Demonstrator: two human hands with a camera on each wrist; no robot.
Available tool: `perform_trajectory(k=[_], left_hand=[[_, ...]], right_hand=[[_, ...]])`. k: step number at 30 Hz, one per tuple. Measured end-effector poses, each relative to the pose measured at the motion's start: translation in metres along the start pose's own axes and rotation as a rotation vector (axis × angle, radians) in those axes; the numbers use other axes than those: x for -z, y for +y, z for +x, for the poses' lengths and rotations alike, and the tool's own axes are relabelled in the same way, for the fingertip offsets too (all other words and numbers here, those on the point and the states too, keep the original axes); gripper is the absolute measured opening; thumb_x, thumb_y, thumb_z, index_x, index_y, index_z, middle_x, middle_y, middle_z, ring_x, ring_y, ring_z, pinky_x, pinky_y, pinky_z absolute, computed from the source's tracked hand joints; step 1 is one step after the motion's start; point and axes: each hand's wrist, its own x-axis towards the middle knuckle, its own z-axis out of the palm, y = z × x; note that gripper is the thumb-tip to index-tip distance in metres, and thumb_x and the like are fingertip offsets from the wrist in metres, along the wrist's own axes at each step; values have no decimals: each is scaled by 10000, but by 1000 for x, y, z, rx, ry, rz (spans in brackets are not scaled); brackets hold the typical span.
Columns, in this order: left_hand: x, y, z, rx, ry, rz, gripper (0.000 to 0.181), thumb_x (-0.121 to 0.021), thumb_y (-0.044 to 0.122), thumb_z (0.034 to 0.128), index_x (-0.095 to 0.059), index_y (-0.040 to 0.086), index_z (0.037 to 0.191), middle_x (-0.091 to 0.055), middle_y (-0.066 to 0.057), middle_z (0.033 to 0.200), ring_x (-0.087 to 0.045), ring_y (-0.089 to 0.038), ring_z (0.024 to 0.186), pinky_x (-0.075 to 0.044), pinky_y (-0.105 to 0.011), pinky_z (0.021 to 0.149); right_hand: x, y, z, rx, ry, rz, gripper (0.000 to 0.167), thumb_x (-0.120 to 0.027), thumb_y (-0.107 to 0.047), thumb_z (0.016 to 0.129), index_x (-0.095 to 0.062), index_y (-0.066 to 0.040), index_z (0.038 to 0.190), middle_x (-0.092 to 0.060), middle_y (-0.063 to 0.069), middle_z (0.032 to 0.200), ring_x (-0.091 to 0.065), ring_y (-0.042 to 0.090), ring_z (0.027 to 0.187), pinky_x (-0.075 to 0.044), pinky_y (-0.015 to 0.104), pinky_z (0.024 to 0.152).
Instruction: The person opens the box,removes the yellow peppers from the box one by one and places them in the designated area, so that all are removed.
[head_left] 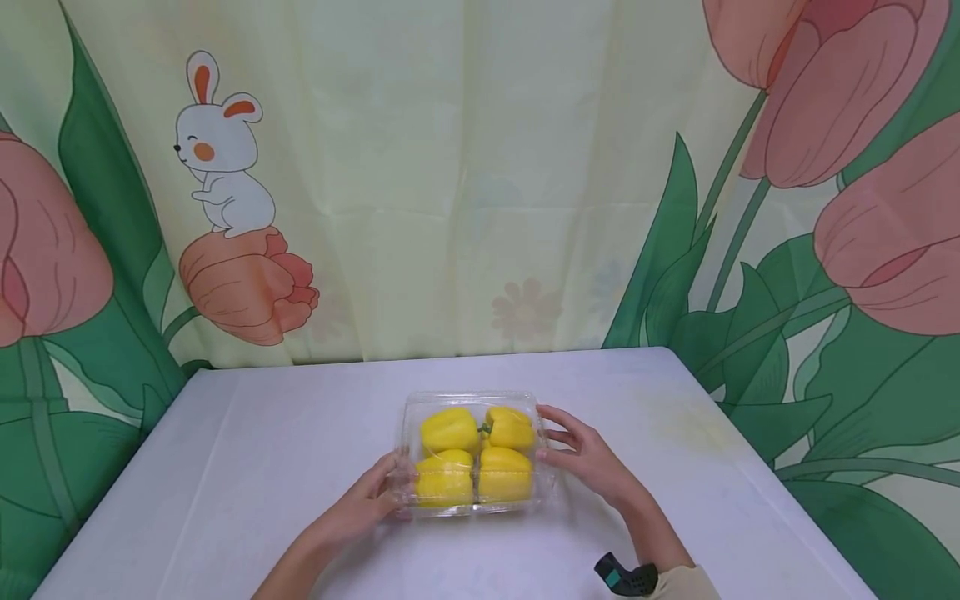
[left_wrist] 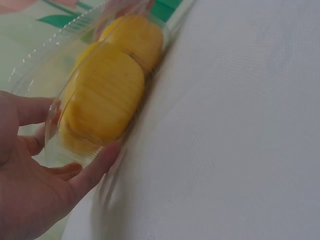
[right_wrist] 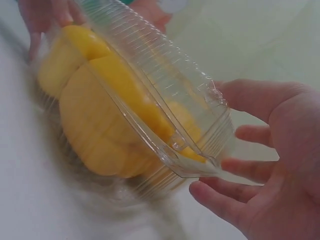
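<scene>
A clear plastic container (head_left: pixel 472 510) holds several yellow bell peppers (head_left: pixel 506 475), its lid lying over them. At its left side, my left hand (head_left: pixel 358 498) grips the near corner. My right hand (head_left: pixel 592 462) holds the right side with its fingers spread along the wall. In the left wrist view, the fingers of the left hand (left_wrist: pixel 45 175) bend around the end of the container (left_wrist: pixel 55 135). The right wrist view has the right hand (right_wrist: pixel 280 155) with fingertips at the container's corner (right_wrist: pixel 220 110). Whether the container's base touches the table cannot be told.
The container is over a white-covered table (head_left: pixel 285 433), near its middle. Behind the table hangs a pale curtain (head_left: pixel 420 183) printed with tulips and a rabbit. A black strap (head_left: pixel 630 577) is on the right wrist, beside a light sleeve (head_left: pixel 684 585).
</scene>
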Motion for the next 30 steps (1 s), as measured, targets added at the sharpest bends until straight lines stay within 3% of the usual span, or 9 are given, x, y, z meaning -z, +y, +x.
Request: perform_trajectory(k=[3, 7, 12, 17, 23, 30], left_hand=[[0, 2, -1, 10, 31, 18, 335, -586, 94, 893, -479, 22, 1203, -160, -244, 1586, -482, -282, 1248, -543, -330, 850], [2, 3, -1, -6, 85, 20, 346, -621, 127, 900, -483, 46, 1207, -310, -171, 1528, -487, -300, 1236, -524, -319, 845], [6, 7, 0, -10, 149, -23, 483, -618, 151, 925, -419, 84, 1360, -346, -138, 1523, -445, -355, 1324, -545, -357, 920], [9, 7, 3, -3, 154, -33, 578, -613, 151, 934, -345, 149, 1447, -318, -165, 1537, -425, -388, 1341, -538, -396, 953], [9, 1, 8, 31, 187, -14, 689, -682, 156, 882, -332, 217, 1472, -339, -134, 1541, -446, -372, 1331, -544, -404, 942], [11, -1, 8, 12, 161, -12, 728, -695, 155, 872, -306, 200, 1487, -332, -159, 1539, -444, -396, 1330, -550, -403, 931]], right_hand=[[0, 0, 0, 2, 3, -2, 639, -683, -210, 893, -398, -242, 1464, -333, 77, 1564, -429, 362, 1363, -470, 484, 1035], [0, -2, 0, 7, 28, -25, 575, -631, -255, 931, -406, -236, 1460, -357, 69, 1553, -440, 356, 1358, -453, 493, 1050], [1, -3, -2, 41, 82, -41, 494, -478, -361, 1006, -394, -207, 1467, -369, 59, 1552, -394, 332, 1399, -452, 473, 1054], [4, -3, -2, 58, 141, -6, 512, -396, -432, 1021, -387, -183, 1469, -387, 71, 1541, -375, 320, 1413, -467, 450, 1041], [7, -3, 0, 88, 186, 31, 446, -457, -343, 1019, -435, -170, 1429, -458, 100, 1485, -479, 302, 1341, -497, 376, 1009], [5, -4, -1, 83, 185, 31, 504, -584, -303, 962, -454, -130, 1416, -479, 94, 1466, -495, 283, 1327, -488, 281, 1009]])
